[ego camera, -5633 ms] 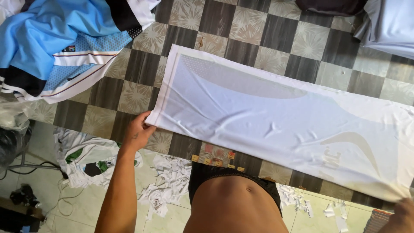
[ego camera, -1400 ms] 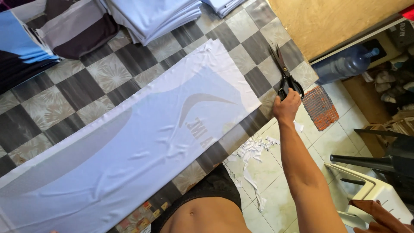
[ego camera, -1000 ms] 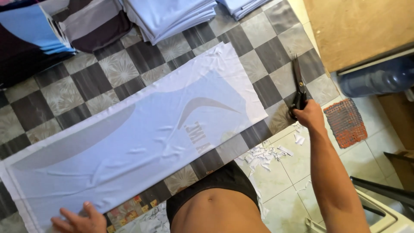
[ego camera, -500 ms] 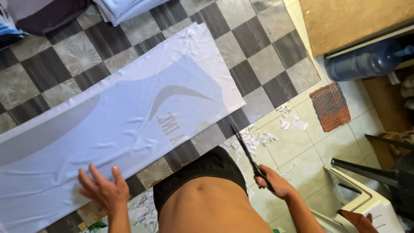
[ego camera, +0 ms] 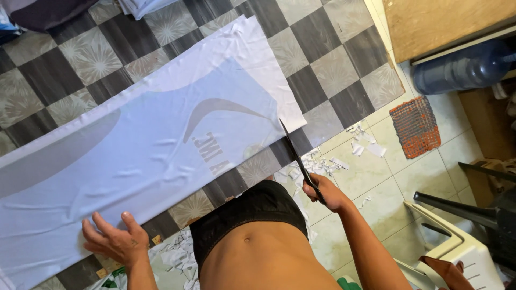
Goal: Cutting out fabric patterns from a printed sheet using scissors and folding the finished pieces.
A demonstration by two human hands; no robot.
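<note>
A long white fabric panel (ego camera: 145,139) with grey printed shapes lies across a checkered tabletop (ego camera: 317,64). My left hand (ego camera: 114,239) rests flat on the panel's near edge, fingers spread. My right hand (ego camera: 325,193) grips long black scissors (ego camera: 296,159), held closed. Their tip points up toward the panel's right near corner. My bare torso and black waistband fill the bottom centre.
White fabric scraps (ego camera: 344,156) litter the tiled floor at right and below the table. A red woven mat (ego camera: 415,127), a blue water jug (ego camera: 462,67), a wooden board (ego camera: 441,24) and a white plastic chair (ego camera: 457,241) stand at right. Folded cloth (ego camera: 140,5) lies at the far edge.
My right hand brought the scissors from the table's far right end down to its near edge. My left hand came onto the panel's near edge and stayed flat.
</note>
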